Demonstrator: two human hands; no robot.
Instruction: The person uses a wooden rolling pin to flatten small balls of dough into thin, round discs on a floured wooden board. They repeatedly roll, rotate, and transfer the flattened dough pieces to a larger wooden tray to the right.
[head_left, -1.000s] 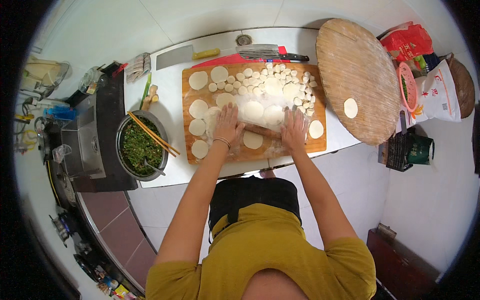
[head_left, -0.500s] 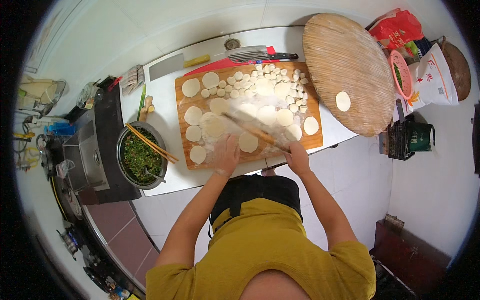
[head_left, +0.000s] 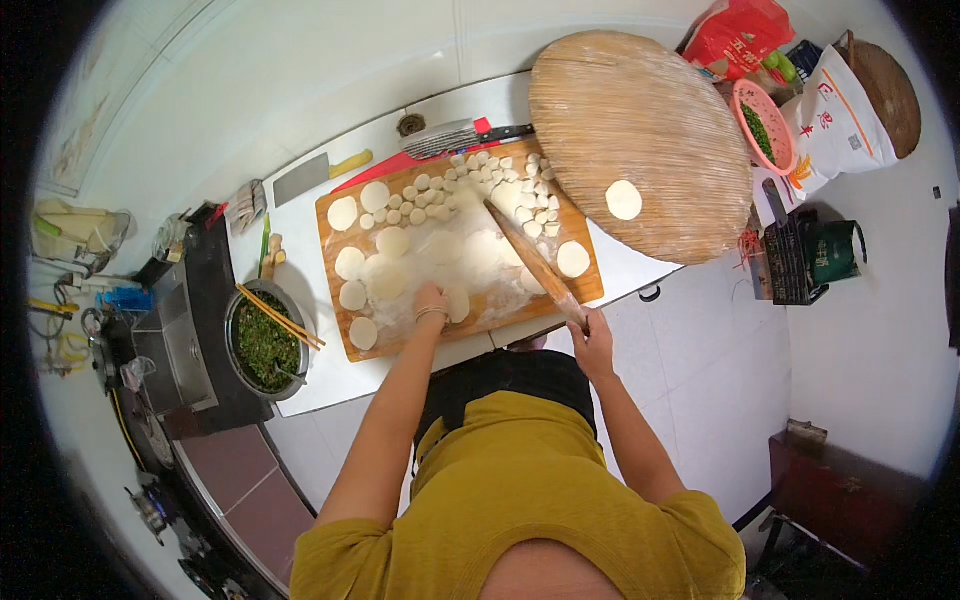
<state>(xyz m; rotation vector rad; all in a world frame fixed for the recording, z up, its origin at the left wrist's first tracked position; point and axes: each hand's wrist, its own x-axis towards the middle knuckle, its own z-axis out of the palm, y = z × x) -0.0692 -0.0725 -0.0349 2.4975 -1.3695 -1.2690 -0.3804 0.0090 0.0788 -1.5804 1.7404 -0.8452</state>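
My right hand [head_left: 594, 345] is wrapped round the near end of a wooden rolling pin [head_left: 540, 268], which slants away to the far left over the floury cutting board [head_left: 480, 325]. At the board's near side, my left hand [head_left: 432, 298] reaches down beside a dough wrapper [head_left: 458, 305]; its fingertips are blurred. Around the hands lie several flat round wrappers, one at the left [head_left: 350, 263] and one at the right [head_left: 574, 259]. Small dough pieces [head_left: 415, 200] crowd the board's far side. White flour blurs the middle.
A large round woven mat [head_left: 650, 130] covers the back right, bearing one wrapper [head_left: 624, 200]. A metal bowl of chopped green filling [head_left: 262, 345], with chopsticks [head_left: 270, 310], stands left. Behind the board lie a cleaver [head_left: 300, 180] and a black-handled knife [head_left: 508, 133]. A pink basket [head_left: 765, 125] sits far right.
The view has turned, so the board appears further left. The rolling pin has swung steeper, its far end shifting rightward over the board. My left hand's fingers, earlier spread, now look drawn in.
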